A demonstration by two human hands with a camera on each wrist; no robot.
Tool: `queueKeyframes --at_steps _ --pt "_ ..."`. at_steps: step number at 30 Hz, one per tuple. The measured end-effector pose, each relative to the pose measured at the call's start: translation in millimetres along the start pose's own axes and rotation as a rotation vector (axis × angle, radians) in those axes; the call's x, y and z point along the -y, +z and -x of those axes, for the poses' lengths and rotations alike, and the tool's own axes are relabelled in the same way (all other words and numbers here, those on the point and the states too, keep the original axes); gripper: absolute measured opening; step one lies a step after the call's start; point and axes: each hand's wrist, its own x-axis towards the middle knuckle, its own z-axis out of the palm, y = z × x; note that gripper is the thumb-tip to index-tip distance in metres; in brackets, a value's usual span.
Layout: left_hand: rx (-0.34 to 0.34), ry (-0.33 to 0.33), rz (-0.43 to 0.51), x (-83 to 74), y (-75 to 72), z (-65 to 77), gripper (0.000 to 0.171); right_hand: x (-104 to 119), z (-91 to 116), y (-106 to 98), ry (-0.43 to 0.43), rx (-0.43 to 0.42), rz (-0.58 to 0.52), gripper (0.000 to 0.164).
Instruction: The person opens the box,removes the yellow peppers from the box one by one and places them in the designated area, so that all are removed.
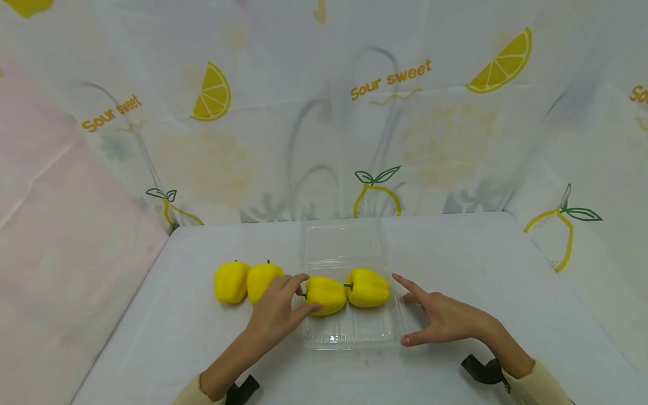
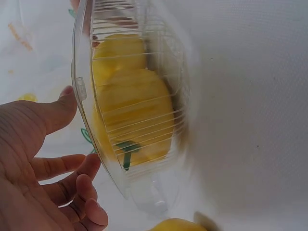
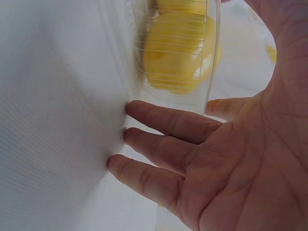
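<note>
A clear plastic clamshell box (image 1: pixel 361 334) lies open in the middle of the table, its lid (image 1: pixel 344 242) folded back toward the wall. Inside, side by side, lie two yellow bell peppers: the left pepper (image 1: pixel 328 297) and the right pepper (image 1: pixel 369 289), both with green stems pointing left. My left hand (image 1: pixel 275 309) is at the box's left side, thumb and fingertips right at the rim (image 2: pixel 83 91) in the left wrist view. On the opposite side, my right hand (image 1: pixel 445 318) has its fingers spread, several fingertips (image 3: pixel 137 107) down at the tabletop beside the box wall.
Left of the box stand two more yellow bell peppers, one farther out (image 1: pixel 231 283) and one (image 1: pixel 260 278) partly hidden behind my left hand. A white cloth covers the table (image 1: pixel 455 253). A lemon-printed curtain (image 1: pixel 283 169) rises behind it.
</note>
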Motion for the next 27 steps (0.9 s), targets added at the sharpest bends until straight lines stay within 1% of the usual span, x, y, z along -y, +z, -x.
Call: queueKeyframes --at_steps 8,12,16,24,27 --pt "0.043 -0.027 -0.036 -3.7 4.0 -5.7 0.064 0.6 0.0 -0.4 0.005 0.002 -0.006 0.114" --pt "0.036 -0.010 -0.057 -5.0 6.9 -7.4 0.064 1.0 -0.3 -0.1 0.010 0.007 -0.007 0.114" --pt "0.033 0.008 -0.098 -5.6 9.8 -9.3 0.066 0.7 0.2 -0.6 0.011 0.007 -0.004 0.114" --pt "0.070 -0.011 -0.145 -5.2 13.2 -11.1 0.070 0.7 -0.3 -1.6 0.021 0.016 -0.016 0.115" --pt "0.074 -0.006 -0.161 -4.2 13.8 -11.2 0.072 1.0 -0.6 -1.7 0.020 0.013 -0.014 0.115"
